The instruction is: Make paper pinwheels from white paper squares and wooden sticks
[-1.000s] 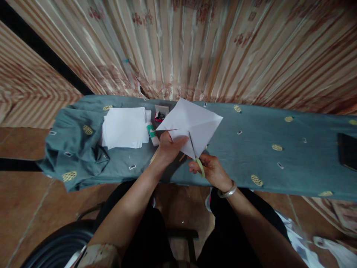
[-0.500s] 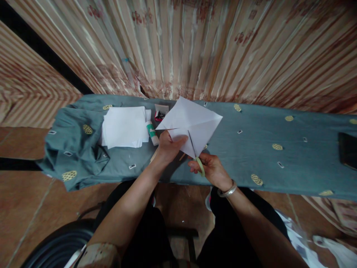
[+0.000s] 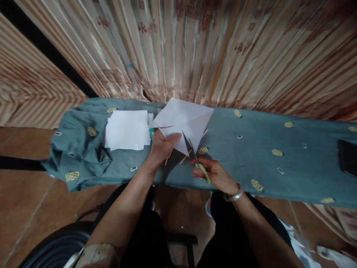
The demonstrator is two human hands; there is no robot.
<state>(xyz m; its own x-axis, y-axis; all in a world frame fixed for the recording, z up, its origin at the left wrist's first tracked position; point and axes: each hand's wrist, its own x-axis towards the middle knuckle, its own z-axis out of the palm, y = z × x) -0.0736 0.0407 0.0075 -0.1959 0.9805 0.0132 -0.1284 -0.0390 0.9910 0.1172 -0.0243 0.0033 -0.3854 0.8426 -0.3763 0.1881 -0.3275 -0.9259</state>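
My left hand pinches a creased square of white paper by its near left part, thumb on top. Two slits run into the sheet, one from the left corner and one from the near corner. In my right hand is a pair of scissors with light green handles, fingers through the loops. The blades point up and away, close to the near slit's right edge. Several thin wooden sticks lie on the cloth below the paper, partly covered by it.
A stack of white paper lies to the left, with a green-labelled tube mostly hidden beside it. A patterned green cloth covers the narrow table. A dark phone-like object lies at the far right; a pleated curtain hangs behind.
The scissors have drawn back out of the near slit, toward me and to the right. The paper has shifted slightly left, the slit gapes wider, and more sticks show. The small red box is now covered.
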